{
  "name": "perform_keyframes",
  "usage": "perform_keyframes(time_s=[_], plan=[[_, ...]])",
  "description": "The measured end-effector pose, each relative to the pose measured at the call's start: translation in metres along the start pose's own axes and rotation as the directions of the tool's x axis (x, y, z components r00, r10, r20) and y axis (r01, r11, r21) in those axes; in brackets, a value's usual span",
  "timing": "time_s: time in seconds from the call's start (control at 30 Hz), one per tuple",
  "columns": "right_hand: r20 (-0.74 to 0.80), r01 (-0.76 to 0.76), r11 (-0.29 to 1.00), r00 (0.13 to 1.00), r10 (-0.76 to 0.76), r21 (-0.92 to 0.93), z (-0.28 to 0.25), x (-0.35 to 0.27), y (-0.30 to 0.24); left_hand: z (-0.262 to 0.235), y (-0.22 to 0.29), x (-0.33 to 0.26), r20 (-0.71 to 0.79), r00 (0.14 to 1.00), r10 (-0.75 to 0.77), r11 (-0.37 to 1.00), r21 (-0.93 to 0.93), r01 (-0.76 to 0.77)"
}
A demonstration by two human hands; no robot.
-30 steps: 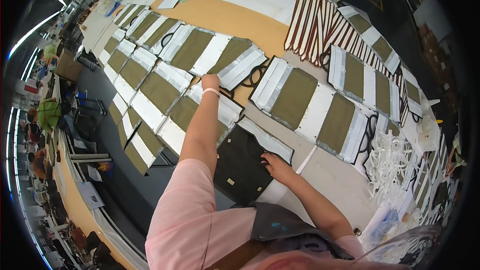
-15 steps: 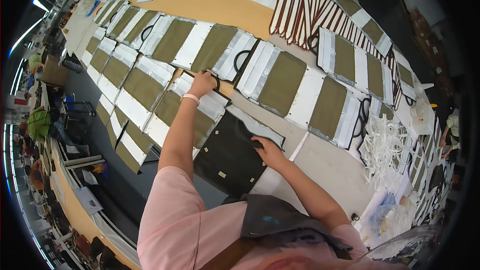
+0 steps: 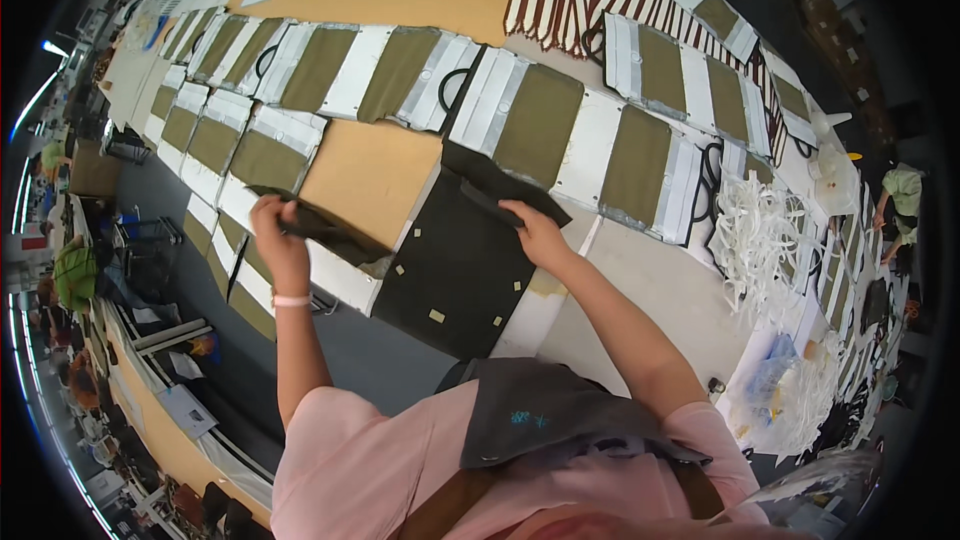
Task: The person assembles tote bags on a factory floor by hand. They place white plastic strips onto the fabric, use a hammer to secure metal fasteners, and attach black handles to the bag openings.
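My left hand (image 3: pixel 277 235) is closed on the near-upright, dark edge of a bag panel (image 3: pixel 345 240), lifted and tilted off the table; its white lower part (image 3: pixel 350 286) shows below. Whether the fingers hold its handle or only its edge I cannot tell. My right hand (image 3: pixel 537 236) grips the black handle (image 3: pixel 488 203) at the far end of a black panel (image 3: pixel 455 270) dotted with small beige patches. That panel's far end is raised, and it lies right in front of me. Beyond are olive-and-white panels with black handles, such as one panel (image 3: pixel 540 130) ahead of my right hand.
A tan board surface (image 3: pixel 362 175) shows between the panels. White-and-brown straps (image 3: pixel 565 0) lie at the far right. To the right are a heap of white strips (image 3: pixel 765 250) and a blue plastic bag (image 3: pixel 768 377). Another person (image 3: pixel 900 195) stands at the right edge.
My left hand has moved left and nearer, swinging the panel's far edge up and uncovering tan board. My right hand has lifted the black panel's far end slightly. The view has shifted a little.
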State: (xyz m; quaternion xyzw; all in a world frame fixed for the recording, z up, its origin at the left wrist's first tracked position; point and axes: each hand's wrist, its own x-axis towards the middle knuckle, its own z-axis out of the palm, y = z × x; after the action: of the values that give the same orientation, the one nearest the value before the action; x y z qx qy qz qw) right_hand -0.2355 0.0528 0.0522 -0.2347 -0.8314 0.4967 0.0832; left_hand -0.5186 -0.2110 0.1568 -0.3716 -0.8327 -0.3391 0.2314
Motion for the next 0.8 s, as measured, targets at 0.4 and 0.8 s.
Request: perform_keyframes(time_s=[0.4,0.8], plan=[[-0.233,0.147,0.970,0.967,-0.099,0.196,0.032,0.047,-0.101,-0.232,0.059,-0.074,-0.677,0.733,-0.069,0.989,0.051,0.139],[-0.238,0.079,0.996,0.969,-0.070,0.028,0.026,0.122,-0.096,-0.354,0.089,-0.142,-0.873,0.486,-0.043,0.913,0.164,0.375]])
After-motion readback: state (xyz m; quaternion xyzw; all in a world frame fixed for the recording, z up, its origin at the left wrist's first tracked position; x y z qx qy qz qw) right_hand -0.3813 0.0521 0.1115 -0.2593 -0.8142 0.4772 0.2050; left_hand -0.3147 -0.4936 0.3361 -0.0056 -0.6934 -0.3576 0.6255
